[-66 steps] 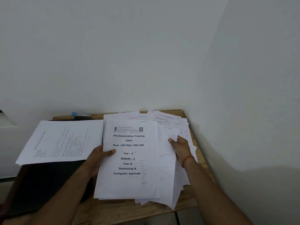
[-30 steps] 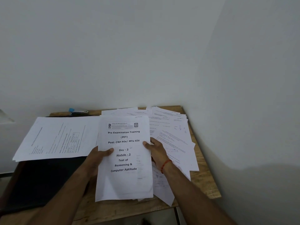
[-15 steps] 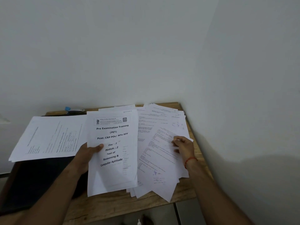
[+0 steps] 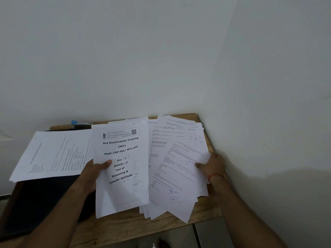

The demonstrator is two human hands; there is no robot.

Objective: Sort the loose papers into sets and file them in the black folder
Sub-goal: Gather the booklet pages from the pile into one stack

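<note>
**Sorting exam papers at a wooden corner table**

My left grip [image 4: 93, 173] grasps the cover-page set [image 4: 123, 190], headed "Pre Examination Training", with my thumb across its left edge. My right grip [image 4: 212, 166] grasps the right edge of the fanned loose papers [image 4: 179, 176], thumb on top; they spread over the right side of the table [image 4: 111, 230]. The black folder [image 4: 41, 199] lies on the left, its far part under printed sheets [image 4: 52, 154] turned sideways. A blue-tipped object [image 4: 81, 123] rests at the back edge.
</note>
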